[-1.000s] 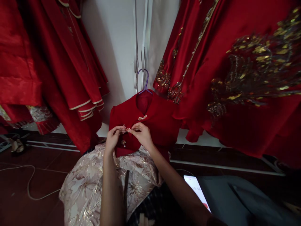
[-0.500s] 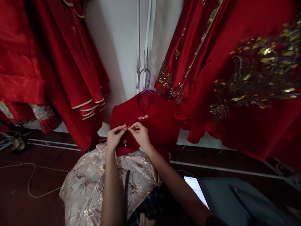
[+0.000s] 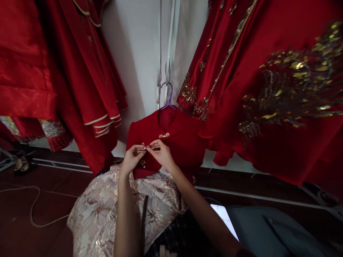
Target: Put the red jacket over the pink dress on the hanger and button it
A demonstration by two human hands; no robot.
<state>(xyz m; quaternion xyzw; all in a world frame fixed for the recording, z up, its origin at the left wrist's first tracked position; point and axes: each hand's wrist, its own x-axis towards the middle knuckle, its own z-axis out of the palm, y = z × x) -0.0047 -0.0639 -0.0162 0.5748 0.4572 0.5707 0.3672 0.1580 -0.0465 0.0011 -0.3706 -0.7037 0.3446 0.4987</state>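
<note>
A small red jacket [image 3: 182,142] hangs on a purple hanger [image 3: 167,96] in front of me, above a pale gold brocade skirt [image 3: 102,210]. My left hand [image 3: 132,159] and my right hand [image 3: 160,153] meet at the jacket's front edge. Both pinch a pearl clasp [image 3: 146,146] between fingertips. A second pearl clasp [image 3: 164,135] sits closed near the collar. A third [image 3: 143,164] shows below my left hand.
Red gowns [image 3: 66,71] hang at the left. A red gown with gold embroidery [image 3: 281,89] fills the right. A white wall rail [image 3: 166,46] runs down the middle. A lit phone [image 3: 225,219] lies on a grey surface at the lower right. A white cable [image 3: 32,210] trails on the dark floor.
My hands stay pinched at the same clasp with small finger shifts. The view has tilted up slightly, so the jacket and phone sit lower in the picture.
</note>
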